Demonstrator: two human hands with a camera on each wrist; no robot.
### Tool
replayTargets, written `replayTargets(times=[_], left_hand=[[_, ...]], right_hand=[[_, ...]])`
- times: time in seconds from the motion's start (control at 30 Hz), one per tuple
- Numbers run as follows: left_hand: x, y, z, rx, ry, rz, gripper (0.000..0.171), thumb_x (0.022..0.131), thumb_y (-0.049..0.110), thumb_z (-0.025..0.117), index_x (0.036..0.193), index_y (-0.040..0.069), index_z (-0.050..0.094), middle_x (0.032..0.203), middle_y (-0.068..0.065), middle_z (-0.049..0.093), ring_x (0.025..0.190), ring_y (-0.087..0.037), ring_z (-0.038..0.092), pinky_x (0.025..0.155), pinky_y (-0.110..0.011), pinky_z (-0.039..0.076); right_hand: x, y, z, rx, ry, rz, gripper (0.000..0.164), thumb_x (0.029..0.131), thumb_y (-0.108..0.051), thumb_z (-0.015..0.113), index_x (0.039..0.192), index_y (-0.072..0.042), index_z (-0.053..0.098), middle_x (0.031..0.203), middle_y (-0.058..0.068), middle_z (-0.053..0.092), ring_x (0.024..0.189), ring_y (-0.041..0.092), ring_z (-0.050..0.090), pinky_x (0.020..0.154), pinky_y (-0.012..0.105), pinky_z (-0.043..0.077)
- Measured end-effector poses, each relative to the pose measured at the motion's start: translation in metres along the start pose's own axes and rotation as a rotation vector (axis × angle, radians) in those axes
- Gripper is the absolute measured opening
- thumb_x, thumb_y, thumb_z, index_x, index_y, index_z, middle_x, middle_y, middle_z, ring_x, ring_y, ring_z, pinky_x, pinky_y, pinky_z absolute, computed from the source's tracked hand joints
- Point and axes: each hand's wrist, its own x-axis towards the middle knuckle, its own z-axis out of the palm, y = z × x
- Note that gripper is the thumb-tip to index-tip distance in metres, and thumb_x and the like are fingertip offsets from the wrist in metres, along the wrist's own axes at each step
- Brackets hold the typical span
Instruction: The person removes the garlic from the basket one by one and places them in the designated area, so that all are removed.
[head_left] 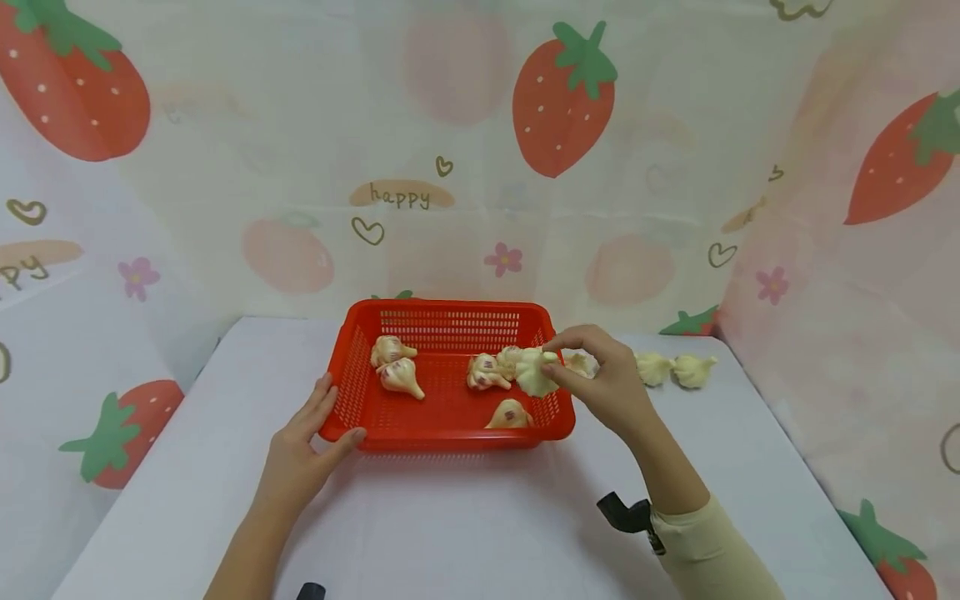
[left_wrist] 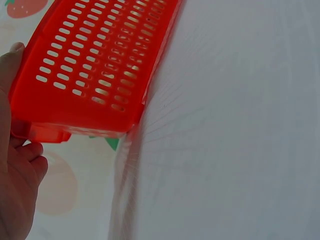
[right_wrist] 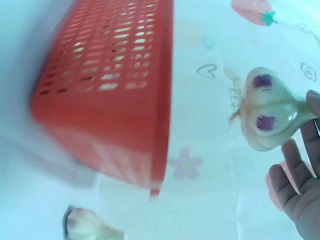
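A red plastic basket [head_left: 450,435] with slotted walls stands on the white table. My left hand [head_left: 302,454] grips its left end, thumb on the front rim and fingers along the side; the left wrist view shows this hand [left_wrist: 20,185] at the basket's rim. Over the basket's right end, my right hand [head_left: 603,375] pinches a garlic bulb [head_left: 535,372] by its stem. Purple patches mark that held bulb [right_wrist: 267,110] in the right wrist view. Several other garlic bulbs lie inside, among them a pair with one bulb [head_left: 401,377] at the left and one [head_left: 510,414] near the front wall.
On the table right of the basket, a garlic bulb [head_left: 581,364] is partly covered by the right hand. Two more bulbs lie farther right, one [head_left: 652,368] beside the other [head_left: 693,372]. A strawberry-print cloth [head_left: 450,250] hangs behind and at both sides.
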Motion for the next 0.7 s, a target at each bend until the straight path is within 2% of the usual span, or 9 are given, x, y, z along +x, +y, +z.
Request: replayTargets(times=[0.1, 0.27, 0.4, 0.57, 0.63, 0.7], left_hand=[[0.000, -0.001, 0.000, -0.005, 0.010, 0.008, 0.084, 0.086, 0.042, 0.083, 0.153, 0.007, 0.046, 0.165, -0.001, 0.037, 0.151, -0.027, 0.038, 0.105, 0.001, 0.021], [0.000, -0.001, 0.001, -0.003, -0.001, 0.000, 0.084, 0.087, 0.043, 0.082, 0.154, 0.009, 0.045, 0.165, 0.000, 0.037, 0.151, -0.027, 0.037, 0.105, -0.001, 0.023], [-0.001, -0.001, 0.002, 0.009, -0.005, -0.009, 0.084, 0.087, 0.044, 0.081, 0.155, 0.011, 0.044, 0.165, 0.001, 0.037, 0.151, -0.026, 0.037, 0.110, -0.009, 0.028], [0.000, 0.000, 0.000, 0.009, -0.003, -0.013, 0.084, 0.087, 0.042, 0.082, 0.155, 0.010, 0.045, 0.165, 0.001, 0.037, 0.151, -0.027, 0.037, 0.111, -0.009, 0.028], [0.000, 0.001, 0.000, 0.006, -0.009, -0.023, 0.084, 0.087, 0.042, 0.082, 0.155, 0.011, 0.044, 0.165, 0.002, 0.036, 0.152, -0.027, 0.036, 0.114, -0.018, 0.034], [-0.001, 0.001, 0.000, 0.008, -0.019, -0.033, 0.084, 0.087, 0.043, 0.081, 0.156, 0.011, 0.043, 0.166, 0.003, 0.034, 0.152, -0.027, 0.036, 0.115, -0.032, 0.039]], right_hand=[[-0.012, 0.005, -0.008, -0.013, 0.042, -0.025, 0.019, 0.088, -0.015, 0.083, 0.104, -0.020, 0.075, 0.107, -0.006, 0.070, 0.109, 0.010, 0.061, 0.100, 0.030, 0.049], [-0.032, 0.014, -0.024, -0.054, 0.091, -0.041, 0.024, 0.084, -0.008, 0.085, 0.104, -0.019, 0.076, 0.107, -0.004, 0.072, 0.108, 0.008, 0.061, 0.096, 0.019, 0.046], [-0.044, 0.020, -0.038, -0.073, 0.129, -0.012, 0.027, 0.083, -0.006, 0.085, 0.105, -0.018, 0.075, 0.108, -0.002, 0.072, 0.110, 0.005, 0.061, 0.099, 0.017, 0.044], [-0.053, 0.028, -0.056, -0.098, 0.169, 0.019, 0.027, 0.084, -0.003, 0.084, 0.107, -0.015, 0.075, 0.110, 0.003, 0.072, 0.111, 0.004, 0.061, 0.099, 0.015, 0.044], [-0.056, 0.031, -0.062, -0.118, 0.181, 0.029, 0.027, 0.085, -0.003, 0.083, 0.108, -0.014, 0.075, 0.110, 0.005, 0.072, 0.112, 0.003, 0.061, 0.100, 0.014, 0.043], [-0.060, 0.034, -0.069, -0.137, 0.195, 0.045, 0.027, 0.085, -0.004, 0.083, 0.108, -0.014, 0.075, 0.111, 0.005, 0.072, 0.111, 0.002, 0.061, 0.099, 0.013, 0.042]])
